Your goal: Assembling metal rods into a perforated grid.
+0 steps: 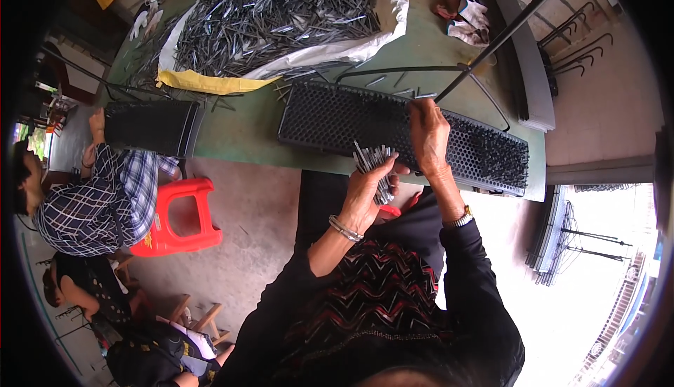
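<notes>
A bundle of thin grey metal rods (pixel 372 157) sticks up out of my left hand (pixel 364 194), whose fingers are wrapped round it just off the near edge of a long black perforated tray (pixel 316 117). My right hand (pixel 430 138) is above the middle of that tray with its fingers pinched together. What the fingertips hold is hidden. Round holes cover the tray's top, and dark pieces crowd the holes at its right end. Behind the tray, a heap of similar rods (pixel 281 18) lies on a spread white sack (pixel 375 47) with a yellow edge.
A bent black metal bar (pixel 393 69) runs behind the tray on the green table (pixel 235 131). Gloves (pixel 469 22) lie at the back right. At the left, a person in a checked shirt (pixel 91 204) is by another black tray (pixel 151 124) and a red stool (pixel 210 211).
</notes>
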Tool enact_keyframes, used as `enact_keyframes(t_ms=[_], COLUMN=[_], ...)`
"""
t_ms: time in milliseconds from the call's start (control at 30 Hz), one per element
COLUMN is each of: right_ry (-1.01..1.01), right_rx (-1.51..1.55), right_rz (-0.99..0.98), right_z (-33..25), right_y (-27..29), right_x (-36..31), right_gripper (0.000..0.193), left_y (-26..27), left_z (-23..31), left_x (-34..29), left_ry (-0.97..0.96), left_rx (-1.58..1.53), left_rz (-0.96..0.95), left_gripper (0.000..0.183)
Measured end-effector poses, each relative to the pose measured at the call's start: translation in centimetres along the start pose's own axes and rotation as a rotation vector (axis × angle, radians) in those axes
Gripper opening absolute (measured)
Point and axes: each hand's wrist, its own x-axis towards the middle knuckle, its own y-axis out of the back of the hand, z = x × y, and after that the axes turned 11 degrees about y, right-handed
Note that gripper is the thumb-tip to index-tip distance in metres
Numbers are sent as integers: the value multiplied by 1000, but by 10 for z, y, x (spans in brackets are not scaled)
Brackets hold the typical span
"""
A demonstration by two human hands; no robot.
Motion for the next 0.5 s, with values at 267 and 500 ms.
enact_keyframes(t_ms=[267, 500], right_ry=[12, -370], right_rx=[-58, 647], right_rz=[-94, -567], right_z=[-15, -37], right_y=[10, 54], right_x=[-1, -2], right_gripper=[12, 16], left_y=[-3, -7], left_z=[4, 2], left_x=[1, -1], left_ry=[-21, -96], left_rx=[-3, 85], left_rz=[-28, 42], left_gripper=[11, 11])
